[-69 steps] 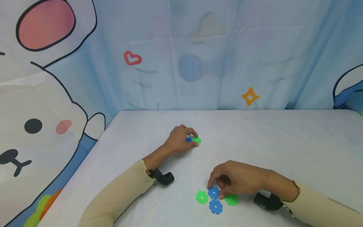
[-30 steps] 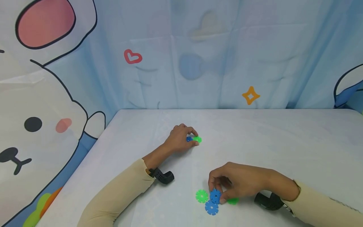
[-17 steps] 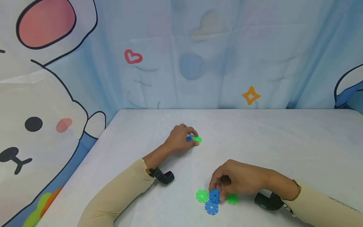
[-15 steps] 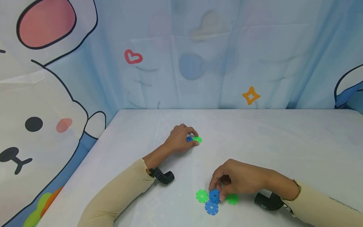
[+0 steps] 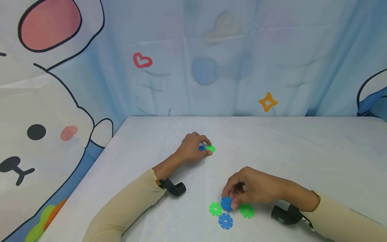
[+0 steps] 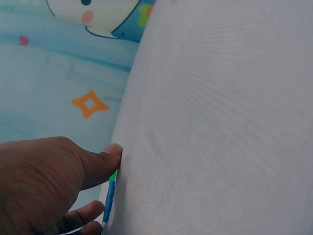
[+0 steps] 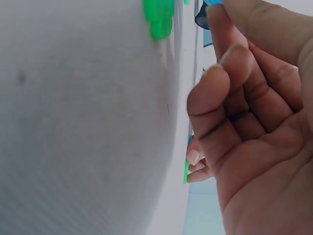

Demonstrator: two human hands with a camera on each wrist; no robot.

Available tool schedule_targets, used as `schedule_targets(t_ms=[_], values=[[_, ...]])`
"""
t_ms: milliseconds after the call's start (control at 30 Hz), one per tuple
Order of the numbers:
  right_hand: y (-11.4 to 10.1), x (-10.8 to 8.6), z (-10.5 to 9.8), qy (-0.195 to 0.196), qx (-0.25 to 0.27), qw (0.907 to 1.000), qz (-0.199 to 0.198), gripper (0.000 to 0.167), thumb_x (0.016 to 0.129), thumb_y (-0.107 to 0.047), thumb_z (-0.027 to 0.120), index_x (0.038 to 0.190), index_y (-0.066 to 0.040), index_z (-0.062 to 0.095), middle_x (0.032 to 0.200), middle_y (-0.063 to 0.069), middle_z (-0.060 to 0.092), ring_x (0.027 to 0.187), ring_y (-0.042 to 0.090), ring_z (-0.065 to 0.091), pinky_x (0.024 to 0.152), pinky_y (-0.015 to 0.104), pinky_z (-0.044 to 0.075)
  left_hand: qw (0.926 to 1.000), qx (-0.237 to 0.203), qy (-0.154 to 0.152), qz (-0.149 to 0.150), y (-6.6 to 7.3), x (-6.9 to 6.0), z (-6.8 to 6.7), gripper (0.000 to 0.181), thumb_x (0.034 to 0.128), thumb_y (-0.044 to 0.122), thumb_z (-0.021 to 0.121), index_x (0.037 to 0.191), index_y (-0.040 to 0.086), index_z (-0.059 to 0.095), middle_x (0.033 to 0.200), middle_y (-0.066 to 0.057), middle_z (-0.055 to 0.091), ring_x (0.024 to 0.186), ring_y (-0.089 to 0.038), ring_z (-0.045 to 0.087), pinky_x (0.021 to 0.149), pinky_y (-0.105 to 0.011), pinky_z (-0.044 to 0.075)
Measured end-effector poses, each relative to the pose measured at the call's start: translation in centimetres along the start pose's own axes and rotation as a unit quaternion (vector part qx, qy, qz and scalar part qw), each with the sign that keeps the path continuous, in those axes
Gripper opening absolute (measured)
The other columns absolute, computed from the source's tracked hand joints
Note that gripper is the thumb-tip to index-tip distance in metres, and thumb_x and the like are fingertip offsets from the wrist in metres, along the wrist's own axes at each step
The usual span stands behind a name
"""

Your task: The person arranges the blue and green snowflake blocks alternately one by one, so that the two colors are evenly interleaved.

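On the far side of the table, my left hand has finger and thumb at opposite edges of a green notched disc. A blue notched disc sits beside it, partly hidden under the hand. In the left wrist view, the thumb rests against the green disc, and the blue one shows edge-on. Nearer the front, my right hand pinches a tilted blue disc between thumb and fingers. Another blue disc lies flat just below it.
A green disc lies left of the pinched blue one, and another green disc lies under the right hand's near side. The white-covered table ends at a blue printed curtain behind.
My right hand has taken hold of the upper blue disc, brought it over the lower one, then raised it away. The lower blue disc has shifted slightly left. My left hand stays put.
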State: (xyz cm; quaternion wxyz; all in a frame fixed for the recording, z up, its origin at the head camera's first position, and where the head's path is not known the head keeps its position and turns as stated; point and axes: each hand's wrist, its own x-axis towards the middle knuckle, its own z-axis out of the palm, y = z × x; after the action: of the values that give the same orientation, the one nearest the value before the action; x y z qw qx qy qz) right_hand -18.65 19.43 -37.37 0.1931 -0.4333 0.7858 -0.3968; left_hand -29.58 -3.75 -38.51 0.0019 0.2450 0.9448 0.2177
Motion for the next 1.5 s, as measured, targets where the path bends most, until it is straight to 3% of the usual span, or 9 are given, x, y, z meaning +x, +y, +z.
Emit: schedule_targets(t_ms=[200,500,900,1200,1500], values=[[0.0,0.2,-0.2,0.047,-0.008,0.9979,0.043,0.021,0.083,-0.034,0.079,0.101,-0.025,0.074,0.081,-0.011,0.067,0.073,0.003,0.06,0.067,0.021,0.051,1.0,-0.004,0.002,0.0,0.0,-0.1,0.0,0.031,0.0879,0.037,0.073,0.114,0.021,0.07,0.118,-0.009,0.062,0.113,-0.028,0.052,0.098,-0.044,0.042],[1.0,0.5,-1.6,0.107,-0.011,0.9901,0.09,0.025,0.082,-0.031,0.08,0.102,-0.017,0.075,0.078,-0.006,0.067,0.071,0.007,0.06,0.064,0.021,0.05,1.0,-0.001,0.005,-0.003,0.1,0.0,0.0,0.031,0.088,0.037,0.073,0.114,0.021,0.07,0.119,-0.009,0.062,0.113,-0.029,0.052,0.098,-0.045,0.042],[2.1,2.0,-4.2,0.185,-0.05,0.9724,0.134,0.028,0.083,-0.025,0.079,0.105,-0.009,0.075,0.08,-0.004,0.071,0.071,0.009,0.062,0.061,0.022,0.047,0.9999,0.001,0.004,-0.012,0.1,0.1,0.1,0.031,0.0868,0.038,0.074,0.114,0.023,0.07,0.119,-0.008,0.062,0.112,-0.028,0.053,0.097,-0.044,0.042],[3.7,4.7,-6.0,0.213,-0.03,0.9586,0.187,0.028,0.084,-0.022,0.079,0.107,-0.007,0.075,0.082,0.0,0.073,0.067,0.014,0.059,0.057,0.024,0.047,0.9999,-0.012,0.001,-0.006,-0.2,0.1,0.2,0.03,0.0867,0.036,0.075,0.113,0.021,0.071,0.117,-0.009,0.062,0.111,-0.029,0.053,0.098,-0.045,0.042],[6.5,6.1,-7.2,0.224,-0.012,0.9489,0.222,0.032,0.086,-0.025,0.077,0.111,-0.005,0.074,0.092,0.004,0.076,0.07,0.015,0.063,0.065,0.029,0.054,0.9999,-0.01,0.004,-0.002,-0.2,0.2,0.1,0.03,0.0872,0.036,0.074,0.113,0.021,0.07,0.118,-0.009,0.062,0.112,-0.029,0.053,0.098,-0.046,0.042]])
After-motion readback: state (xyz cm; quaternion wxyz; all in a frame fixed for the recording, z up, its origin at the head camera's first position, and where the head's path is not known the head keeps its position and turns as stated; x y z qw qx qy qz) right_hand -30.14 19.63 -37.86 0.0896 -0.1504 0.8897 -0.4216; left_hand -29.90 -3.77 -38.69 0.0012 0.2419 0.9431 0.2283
